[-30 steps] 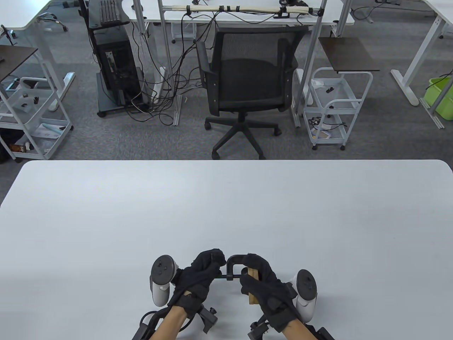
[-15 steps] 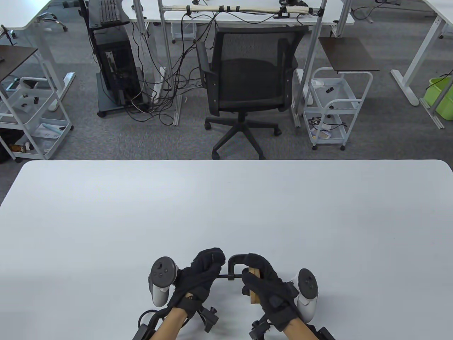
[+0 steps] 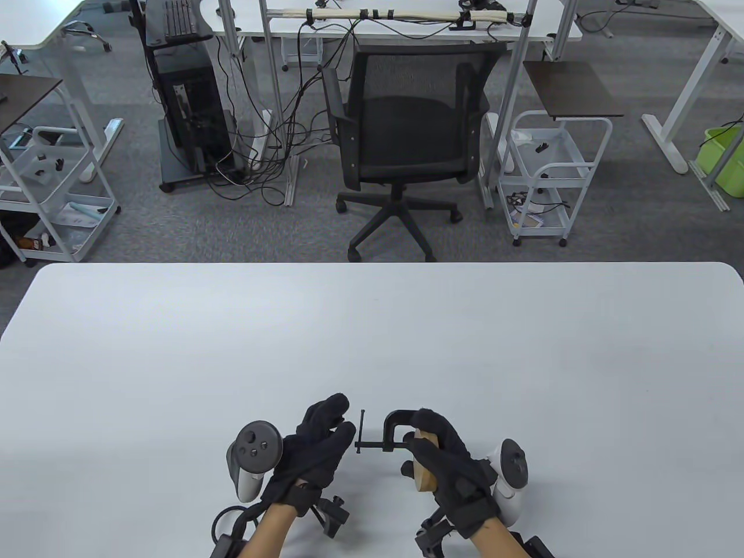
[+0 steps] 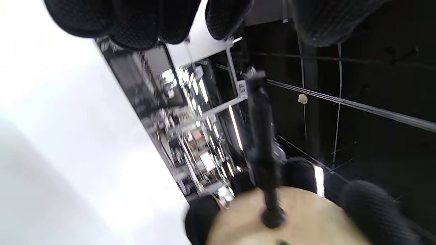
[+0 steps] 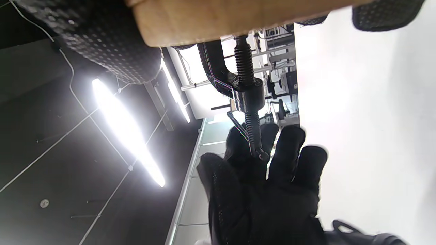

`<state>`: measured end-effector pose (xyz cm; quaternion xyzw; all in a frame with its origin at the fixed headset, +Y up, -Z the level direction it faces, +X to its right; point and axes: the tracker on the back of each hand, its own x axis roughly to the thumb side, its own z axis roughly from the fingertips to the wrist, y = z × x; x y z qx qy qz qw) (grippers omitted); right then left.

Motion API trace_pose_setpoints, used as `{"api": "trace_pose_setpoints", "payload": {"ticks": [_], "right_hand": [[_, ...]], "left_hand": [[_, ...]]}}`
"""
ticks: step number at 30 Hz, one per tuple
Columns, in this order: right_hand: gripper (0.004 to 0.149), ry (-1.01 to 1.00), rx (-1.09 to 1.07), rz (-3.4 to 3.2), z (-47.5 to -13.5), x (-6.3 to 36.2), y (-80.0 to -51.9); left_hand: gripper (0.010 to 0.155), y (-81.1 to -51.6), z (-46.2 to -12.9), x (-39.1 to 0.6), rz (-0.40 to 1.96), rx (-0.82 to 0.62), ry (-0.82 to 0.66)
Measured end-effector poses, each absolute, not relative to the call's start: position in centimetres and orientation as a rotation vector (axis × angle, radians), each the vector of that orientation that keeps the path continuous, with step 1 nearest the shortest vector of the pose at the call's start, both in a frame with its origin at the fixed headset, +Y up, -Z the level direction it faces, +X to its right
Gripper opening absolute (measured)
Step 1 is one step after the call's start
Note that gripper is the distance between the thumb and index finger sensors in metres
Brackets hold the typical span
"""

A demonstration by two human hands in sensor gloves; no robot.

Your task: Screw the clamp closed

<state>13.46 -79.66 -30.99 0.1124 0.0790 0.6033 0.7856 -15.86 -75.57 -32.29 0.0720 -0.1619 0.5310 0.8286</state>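
A black C-clamp [image 3: 390, 429] sits around a wooden block [image 3: 426, 472] near the table's front edge. Its screw [image 3: 375, 446] points left and ends in a T-bar handle [image 3: 360, 430]. My right hand [image 3: 447, 459] grips the block and the clamp's frame. My left hand [image 3: 317, 447] is open just left of the handle, fingers spread, touching nothing. In the right wrist view the threaded screw [image 5: 246, 73] meets the block [image 5: 218, 17], and the left hand [image 5: 259, 190] sits beyond its handle. In the left wrist view the handle [image 4: 260, 136] crosses in front of the block [image 4: 289, 221].
The white table [image 3: 372, 337] stretches far ahead and to both sides. A black office chair [image 3: 401, 133] stands beyond its far edge, with white carts [image 3: 546, 168] on the floor either side.
My left hand has let go of the screw handle and drawn back left, fingers open. My right hand has shifted the clamp and block slightly right and tilted them.
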Motion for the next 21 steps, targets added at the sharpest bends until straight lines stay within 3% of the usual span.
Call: {"api": "trace_pose_setpoints", "payload": {"ticks": [6,11,15,21], "right_hand": [[0.068,0.108,0.22,1.413,-31.4,14.1,-79.8],[0.068,0.079,0.194,1.49,-31.8,14.2,-80.3],[0.068,0.088,0.179,1.586,-32.3,13.9,-80.9],[0.069,0.105,0.117,1.804,-32.6,13.4,-81.2]], "left_hand": [[0.07,-74.2,-32.4,-18.4,0.795,0.215,-0.36],[0.075,-75.4,-32.5,-21.1,0.602,0.232,-0.327],[0.075,-76.7,-32.7,-22.0,0.531,0.143,-0.309],[0.074,-76.7,-32.8,-22.4,0.54,0.151,-0.297]]}}
